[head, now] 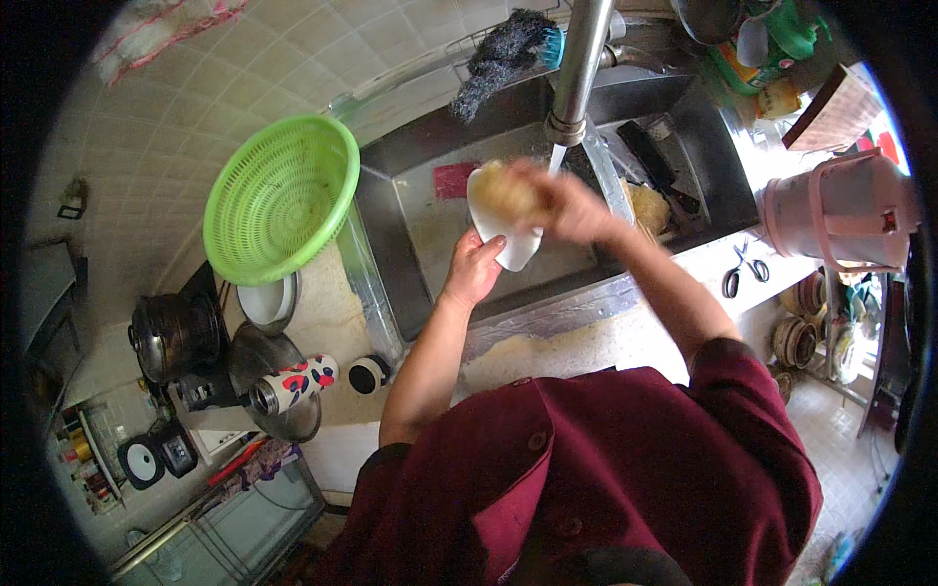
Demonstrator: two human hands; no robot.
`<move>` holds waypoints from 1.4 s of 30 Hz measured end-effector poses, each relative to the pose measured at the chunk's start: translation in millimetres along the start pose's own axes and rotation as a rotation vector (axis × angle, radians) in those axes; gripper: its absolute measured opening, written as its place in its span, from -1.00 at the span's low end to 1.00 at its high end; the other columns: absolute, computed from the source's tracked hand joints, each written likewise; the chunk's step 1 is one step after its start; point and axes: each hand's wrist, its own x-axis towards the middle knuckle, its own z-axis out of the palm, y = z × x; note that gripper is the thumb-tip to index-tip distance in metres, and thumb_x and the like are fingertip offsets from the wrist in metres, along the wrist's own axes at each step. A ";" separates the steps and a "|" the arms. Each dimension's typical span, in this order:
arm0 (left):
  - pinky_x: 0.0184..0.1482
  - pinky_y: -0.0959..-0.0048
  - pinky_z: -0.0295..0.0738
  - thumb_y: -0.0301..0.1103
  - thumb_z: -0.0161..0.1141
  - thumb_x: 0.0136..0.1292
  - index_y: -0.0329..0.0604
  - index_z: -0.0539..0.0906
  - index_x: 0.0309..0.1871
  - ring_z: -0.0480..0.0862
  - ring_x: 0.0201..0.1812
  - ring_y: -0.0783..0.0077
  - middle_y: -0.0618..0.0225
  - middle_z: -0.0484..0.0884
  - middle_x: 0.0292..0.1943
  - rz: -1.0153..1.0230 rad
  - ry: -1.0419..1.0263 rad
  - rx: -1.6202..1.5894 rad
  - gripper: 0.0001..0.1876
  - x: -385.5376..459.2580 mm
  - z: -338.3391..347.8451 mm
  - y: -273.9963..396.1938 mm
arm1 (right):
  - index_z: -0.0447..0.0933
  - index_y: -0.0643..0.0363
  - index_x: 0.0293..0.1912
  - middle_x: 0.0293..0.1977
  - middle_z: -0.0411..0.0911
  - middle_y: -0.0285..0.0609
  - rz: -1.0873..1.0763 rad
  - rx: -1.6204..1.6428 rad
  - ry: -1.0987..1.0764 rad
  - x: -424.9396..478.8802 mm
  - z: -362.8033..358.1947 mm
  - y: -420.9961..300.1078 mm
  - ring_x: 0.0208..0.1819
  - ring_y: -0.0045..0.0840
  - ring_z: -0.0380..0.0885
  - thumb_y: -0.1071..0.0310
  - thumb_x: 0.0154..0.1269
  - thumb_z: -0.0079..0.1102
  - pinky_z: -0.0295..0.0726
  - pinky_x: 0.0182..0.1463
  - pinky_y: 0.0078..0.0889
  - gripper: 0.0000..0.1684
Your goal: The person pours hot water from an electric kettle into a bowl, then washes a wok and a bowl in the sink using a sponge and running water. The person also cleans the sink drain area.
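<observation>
Over the large basin of a metal sink, my left hand grips the lower edge of a white dish, thumb on its face. The dish is tilted. My right hand, blurred, presses a yellowish scrubber or sponge against the dish's upper part. Just above my right hand, water runs from the metal faucet. A dark red cloth or pad lies on the basin floor behind the dish.
A green plastic colander leans left of the sink. The smaller basin holds a black-handled utensil and a yellowish mesh scrubber. Scissors and a pink lidded bucket are at right. A patterned flask lies at left.
</observation>
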 end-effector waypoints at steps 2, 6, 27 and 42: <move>0.23 0.32 0.42 -0.52 0.15 0.27 -0.13 0.45 0.21 0.50 0.19 0.39 0.32 0.49 0.19 -0.123 0.075 -0.221 -0.58 2.0 3.9 4.5 | 0.43 -0.02 0.23 0.30 0.32 -0.11 -0.223 -0.586 0.014 -14.8 48.5 -11.2 0.42 -0.21 0.15 -0.05 0.18 0.26 -0.07 0.47 0.22 -0.34; 0.16 0.38 0.44 -0.53 0.11 0.30 -0.23 0.46 0.16 0.56 0.10 0.40 0.31 0.57 0.08 -0.118 0.070 0.236 -0.65 3.3 13.5 9.9 | 0.63 -0.09 -0.03 -0.05 0.62 -0.21 -0.261 -0.507 0.252 29.7 49.5 21.7 0.07 -0.25 0.55 -0.02 0.35 0.06 0.41 0.28 -0.13 -0.65; 0.23 0.21 0.42 -0.59 0.09 0.28 -0.31 0.42 0.22 0.56 0.14 0.24 0.20 0.55 0.13 0.320 0.026 0.065 -0.58 -6.7 83.9 61.0 | 0.54 0.08 0.03 -0.20 0.68 -0.21 0.622 1.327 0.016 52.9 -18.2 32.6 -0.24 -0.45 0.69 -0.15 0.38 -0.08 0.70 -0.21 -0.37 -0.45; 0.22 0.07 0.36 -0.55 0.01 0.18 -0.58 0.35 0.10 0.42 0.15 -0.31 -0.32 0.37 0.15 0.607 -0.023 1.747 -0.59 33.2 88.7 -13.3 | 0.39 0.25 0.04 -0.27 0.56 -0.15 0.491 0.642 0.405 -2.8 -9.6 23.2 -0.28 -0.46 0.58 0.43 0.18 0.20 0.62 -0.24 -0.37 -0.58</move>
